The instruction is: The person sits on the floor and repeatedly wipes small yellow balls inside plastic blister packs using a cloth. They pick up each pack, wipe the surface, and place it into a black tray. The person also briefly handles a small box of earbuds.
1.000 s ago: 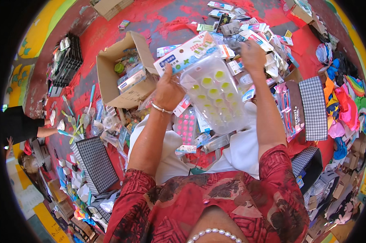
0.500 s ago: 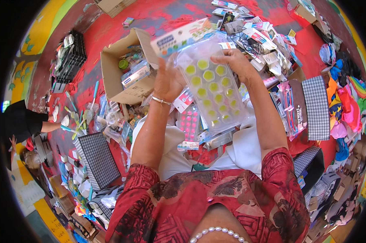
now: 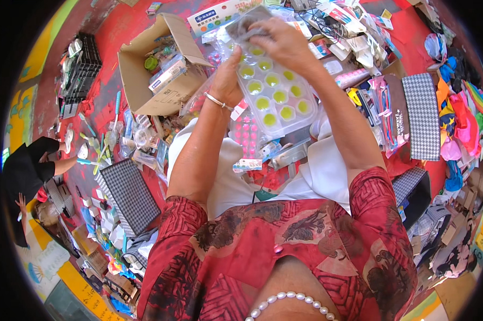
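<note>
A clear ice cube tray (image 3: 280, 96) with rows of green-bottomed cups is tilted up in front of my lap. My left hand (image 3: 228, 80) grips its left edge, thumb on the front and the other fingers hidden behind. At the tray's far end, my right hand (image 3: 284, 43) has bent fingers on a grey, cloth-like piece (image 3: 246, 24), partly blurred. Behind the tray a clear plastic bag with a printed header card (image 3: 217, 20) shows. Below it, close to my lap, lies a pack of pink round pieces (image 3: 246, 134).
An open cardboard box (image 3: 145, 96) of packaged goods stands at the left. Small boxes and cables are heaped far right (image 3: 348, 43). Houndstooth boxes (image 3: 129, 190) flank me, with colourful cloth (image 3: 463, 128) at the right. Another person in black (image 3: 30, 166) reaches in from the left.
My right hand has moved from the tray's right edge to its far end, where the grey piece now shows. The header card has shifted farther away.
</note>
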`<state>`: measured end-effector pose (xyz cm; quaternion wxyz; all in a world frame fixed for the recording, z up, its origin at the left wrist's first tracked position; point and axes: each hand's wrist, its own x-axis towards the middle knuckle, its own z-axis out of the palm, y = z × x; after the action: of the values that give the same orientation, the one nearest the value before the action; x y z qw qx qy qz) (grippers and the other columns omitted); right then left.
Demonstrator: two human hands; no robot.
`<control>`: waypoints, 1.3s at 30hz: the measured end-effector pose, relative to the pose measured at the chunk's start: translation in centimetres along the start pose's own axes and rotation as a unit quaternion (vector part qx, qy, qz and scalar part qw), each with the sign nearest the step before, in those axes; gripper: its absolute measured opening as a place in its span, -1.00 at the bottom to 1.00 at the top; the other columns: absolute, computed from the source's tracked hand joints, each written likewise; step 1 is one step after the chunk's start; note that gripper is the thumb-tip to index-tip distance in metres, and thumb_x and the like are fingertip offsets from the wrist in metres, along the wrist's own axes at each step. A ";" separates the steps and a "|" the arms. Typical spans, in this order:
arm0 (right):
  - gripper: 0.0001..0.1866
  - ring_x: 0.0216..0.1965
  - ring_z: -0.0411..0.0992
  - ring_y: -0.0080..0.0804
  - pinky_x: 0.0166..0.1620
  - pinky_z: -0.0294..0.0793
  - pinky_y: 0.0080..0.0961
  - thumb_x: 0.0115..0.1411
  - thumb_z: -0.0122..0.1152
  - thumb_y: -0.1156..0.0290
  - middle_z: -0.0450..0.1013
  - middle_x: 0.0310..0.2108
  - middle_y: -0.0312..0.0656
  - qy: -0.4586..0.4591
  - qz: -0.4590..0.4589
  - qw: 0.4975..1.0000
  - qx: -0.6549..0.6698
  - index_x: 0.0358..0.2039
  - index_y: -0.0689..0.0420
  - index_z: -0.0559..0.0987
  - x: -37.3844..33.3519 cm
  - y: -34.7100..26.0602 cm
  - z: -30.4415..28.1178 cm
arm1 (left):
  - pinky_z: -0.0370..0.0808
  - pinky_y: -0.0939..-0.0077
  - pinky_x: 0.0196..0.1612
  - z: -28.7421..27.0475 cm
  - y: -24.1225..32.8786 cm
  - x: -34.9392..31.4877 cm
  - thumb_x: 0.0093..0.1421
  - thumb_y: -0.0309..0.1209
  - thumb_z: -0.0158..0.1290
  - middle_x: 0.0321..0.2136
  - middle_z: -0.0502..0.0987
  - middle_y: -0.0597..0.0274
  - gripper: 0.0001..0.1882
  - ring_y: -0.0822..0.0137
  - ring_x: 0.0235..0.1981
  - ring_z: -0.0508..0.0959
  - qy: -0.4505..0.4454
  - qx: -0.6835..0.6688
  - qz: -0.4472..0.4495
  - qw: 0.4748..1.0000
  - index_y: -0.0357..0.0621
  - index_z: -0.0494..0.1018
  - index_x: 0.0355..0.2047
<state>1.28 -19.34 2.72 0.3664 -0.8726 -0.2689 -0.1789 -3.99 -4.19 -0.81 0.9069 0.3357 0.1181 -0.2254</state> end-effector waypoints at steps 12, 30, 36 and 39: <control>-0.81 -0.51 0.40 -0.19 -0.46 0.37 -0.28 -0.08 0.12 0.24 0.33 -0.56 -0.18 -0.200 -0.023 0.979 0.033 -0.58 0.09 0.44 -6.0 -4.5 -3.0 | 0.34 0.09 0.01 -2.9 3.6 0.6 0.28 -0.12 -0.31 -0.03 0.33 -0.03 -0.52 0.03 -0.04 0.37 0.132 -0.122 0.123 0.976 -0.24 0.16 0.05; -0.55 -0.43 0.44 -0.16 -0.37 0.40 -0.23 -0.03 0.03 -0.03 0.46 -0.50 -0.05 -0.202 0.249 0.932 -0.170 -0.51 0.16 0.53 -4.8 0.8 -6.1 | 0.47 0.24 -0.15 -2.9 4.1 0.4 0.26 -0.20 -0.19 -0.16 0.40 0.10 -0.60 0.18 -0.18 0.47 0.155 -0.088 0.245 0.953 -0.23 0.23 -0.02; -0.37 -0.38 0.41 -0.49 -0.32 0.37 -0.51 0.04 0.06 -0.15 0.47 -0.41 -0.18 -0.090 0.421 0.754 0.496 -0.21 0.24 0.50 -4.2 0.7 -5.9 | 0.29 0.19 0.07 -2.5 4.6 0.4 0.28 -0.10 -0.32 0.01 0.32 0.08 -0.51 0.12 -0.01 0.35 0.098 -0.098 0.237 0.962 -0.18 0.18 0.07; -0.48 -0.35 0.39 -0.61 -0.30 0.35 -0.65 -0.01 0.24 0.13 0.46 -0.35 -0.26 -0.117 0.364 0.811 0.443 -0.11 0.23 0.46 -3.9 -1.8 -3.7 | 0.28 0.19 0.08 -2.5 4.5 0.6 0.26 -0.06 -0.29 0.01 0.32 0.06 -0.48 0.11 -0.01 0.35 0.050 -0.139 0.207 0.967 -0.17 0.18 0.07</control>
<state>-3.30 -22.30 4.15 0.7172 -0.6641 -0.0221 0.2099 -1.44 0.33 -0.38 0.9646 0.2341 0.1215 0.0025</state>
